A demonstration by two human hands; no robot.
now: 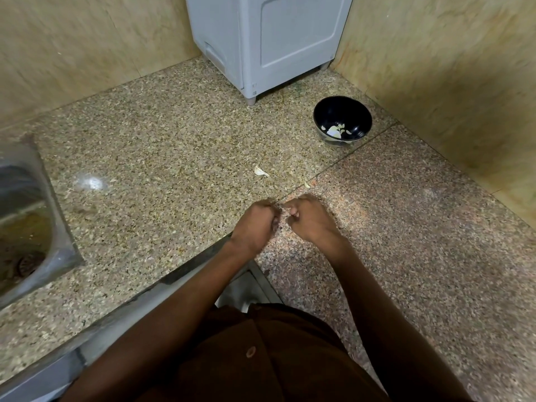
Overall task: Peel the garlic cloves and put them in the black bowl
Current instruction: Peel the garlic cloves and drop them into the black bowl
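The left hand (256,224) and the right hand (307,220) meet knuckle to knuckle above the speckled granite countertop (162,146), both with fingers curled tight. Something small sits pinched between their fingertips, but blur hides it, so what they grip cannot be told for sure.

Just beyond the hands, toward the black bowl, a small pale garlic clove (307,184) lies on the seam where the beige stone meets the pinker slab. A little farther out and to the left of that seam lies a larger white garlic clove in its papery skin (261,171), curved and pointed at one end.

The round black bowl (342,110) stands well beyond both cloves, near the corner of the yellow-beige marbled wall. Inside it, low against the near side, rest several peeled garlic pieces (336,131), creamy white and glossy against the dark interior.

Left of the bowl and behind it stands a light grey plastic cabinet on short feet (269,39). Far to the left of the bowl, a stainless steel sink (62,253) is set into the countertop.
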